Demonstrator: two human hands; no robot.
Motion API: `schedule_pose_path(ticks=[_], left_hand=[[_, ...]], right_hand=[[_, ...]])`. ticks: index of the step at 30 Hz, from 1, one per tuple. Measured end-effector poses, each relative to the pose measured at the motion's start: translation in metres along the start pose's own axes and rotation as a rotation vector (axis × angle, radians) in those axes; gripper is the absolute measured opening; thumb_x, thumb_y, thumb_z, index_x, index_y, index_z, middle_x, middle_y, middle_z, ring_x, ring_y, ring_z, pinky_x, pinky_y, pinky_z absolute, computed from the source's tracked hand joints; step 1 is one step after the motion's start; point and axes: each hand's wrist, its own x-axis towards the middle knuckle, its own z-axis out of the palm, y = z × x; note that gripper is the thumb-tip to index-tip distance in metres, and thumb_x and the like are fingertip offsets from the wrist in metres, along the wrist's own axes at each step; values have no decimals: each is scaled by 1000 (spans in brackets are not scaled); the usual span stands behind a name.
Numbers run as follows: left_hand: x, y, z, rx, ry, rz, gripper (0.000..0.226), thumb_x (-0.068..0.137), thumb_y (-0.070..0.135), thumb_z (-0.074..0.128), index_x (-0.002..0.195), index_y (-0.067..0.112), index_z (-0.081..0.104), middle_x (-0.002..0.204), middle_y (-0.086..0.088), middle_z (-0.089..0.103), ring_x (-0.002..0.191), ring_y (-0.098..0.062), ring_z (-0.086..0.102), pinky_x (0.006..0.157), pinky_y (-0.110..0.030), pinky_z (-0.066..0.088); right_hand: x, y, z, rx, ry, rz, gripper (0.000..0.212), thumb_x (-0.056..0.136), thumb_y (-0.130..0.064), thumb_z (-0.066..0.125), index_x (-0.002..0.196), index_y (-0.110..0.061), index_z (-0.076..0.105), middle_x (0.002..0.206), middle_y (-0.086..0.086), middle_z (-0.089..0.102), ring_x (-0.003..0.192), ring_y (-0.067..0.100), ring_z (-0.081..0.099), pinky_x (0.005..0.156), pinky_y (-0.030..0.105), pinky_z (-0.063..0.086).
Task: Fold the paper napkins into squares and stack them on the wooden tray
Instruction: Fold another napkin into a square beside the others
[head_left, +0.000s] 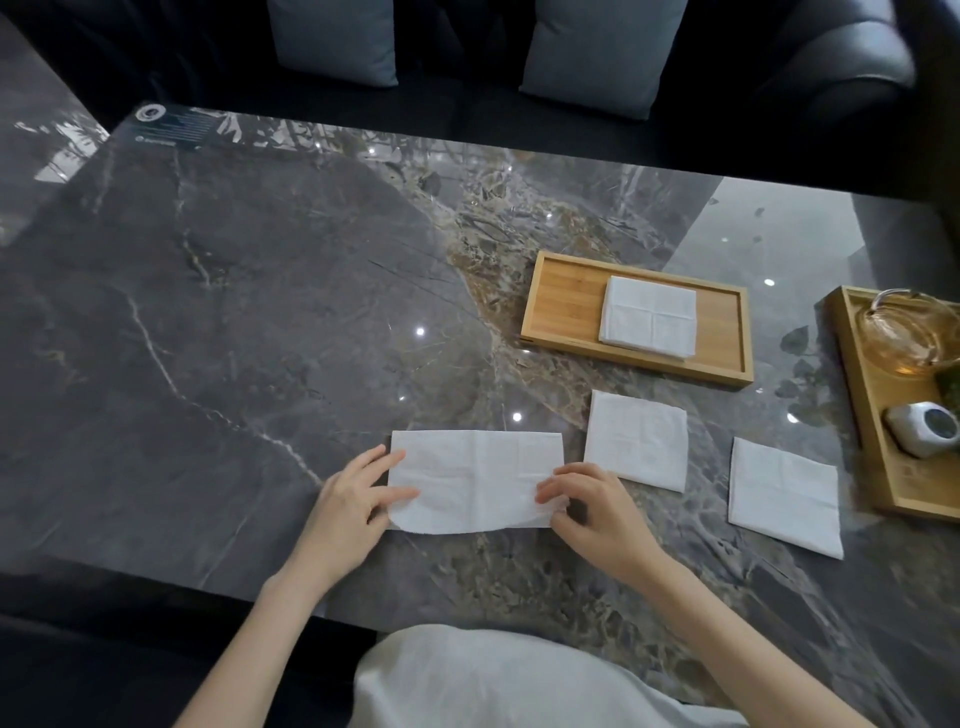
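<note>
A white paper napkin (475, 480), folded into a long rectangle, lies flat on the marble table near its front edge. My left hand (353, 501) pinches its left end. At the right end, my right hand (587, 506) grips the lower corner. Two square-folded napkins lie to the right, one (636, 441) close by and another (784, 496) further right. Behind them stands the wooden tray (563, 301), with a small stack of square napkins (649, 325) in its middle.
A second wooden tray (865, 405) at the right edge holds a glass teapot (906, 327) and a small white cup (922, 428). A dark sofa with grey cushions (597, 47) runs behind the table. The table's front edge is near my body.
</note>
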Motion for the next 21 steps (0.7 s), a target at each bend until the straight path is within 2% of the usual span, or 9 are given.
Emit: schedule_pose_path(ticks=[3, 6, 7, 9, 11, 13, 16, 18, 21], left_hand=[[0, 8, 0, 66, 81, 6, 44, 72, -13, 48, 97, 15, 71, 129, -7, 58, 128, -20, 41, 99, -39, 34], [7, 31, 10, 60, 207, -7, 43, 78, 10, 33, 107, 11, 65, 128, -9, 58, 124, -21, 47, 97, -40, 40], [11, 41, 17, 56, 197, 9, 49, 81, 19, 27, 117, 11, 60, 135, -7, 52, 129, -19, 42, 102, -41, 37], [18, 61, 35, 62, 111, 22, 62, 85, 35, 11, 139, 14, 32, 149, 5, 19, 139, -11, 15, 114, -34, 13], [23, 71, 54, 142, 46, 14, 64, 83, 40, 0, 142, 16, 5, 147, 9, -5, 140, -10, -3, 114, -32, -2], [25, 67, 66, 255, 53, -10, 58, 87, 37, 6, 140, 14, 3, 148, 2, -1, 141, -18, 6, 115, -40, 7], [23, 52, 68, 341, 61, -70, 56, 91, 38, 19, 141, 13, 23, 149, -3, 22, 138, -21, 27, 113, -41, 12], [18, 41, 62, 379, 64, -113, 55, 93, 40, 15, 140, 14, 25, 148, -3, 30, 138, -20, 23, 107, -41, 11], [11, 24, 55, 400, 77, -172, 59, 94, 44, 2, 142, 14, 20, 150, -3, 28, 136, -16, 16, 108, -45, 16]], right_hand=[[0, -8, -6, 51, 58, 30, 27, 81, -19, 46, 94, -20, 70, 98, -15, 60, 105, 2, 47, 92, 31, 38], [9, -18, 2, -75, 136, -29, 36, 89, -23, 38, 114, -16, 63, 116, -7, 63, 114, 13, 52, 100, 33, 38], [13, -21, 9, -153, 115, -49, 42, 92, -28, 32, 125, -17, 55, 130, -2, 57, 123, 16, 47, 106, 33, 31], [20, -26, 26, -291, 18, -69, 56, 93, -42, 15, 143, -20, 27, 152, -4, 25, 140, 13, 19, 113, 32, 7], [25, -30, 41, -365, -56, -54, 61, 90, -51, 1, 145, -24, 1, 154, -8, -4, 142, 9, -9, 112, 31, -16], [27, -29, 49, -404, -71, -15, 66, 84, -53, -11, 143, -25, -9, 152, -8, -14, 139, 8, -20, 106, 31, -28], [25, -18, 53, -483, -30, 12, 72, 81, -55, -16, 144, -22, -10, 151, -7, -18, 137, 10, -23, 105, 32, -29], [21, -6, 49, -500, 28, 29, 72, 83, -56, -16, 145, -20, -5, 152, -6, -12, 139, 13, -18, 107, 33, -26], [14, 14, 39, -577, 102, 69, 67, 90, -53, -7, 145, -17, 4, 153, -2, 1, 141, 12, -8, 109, 34, -24]])
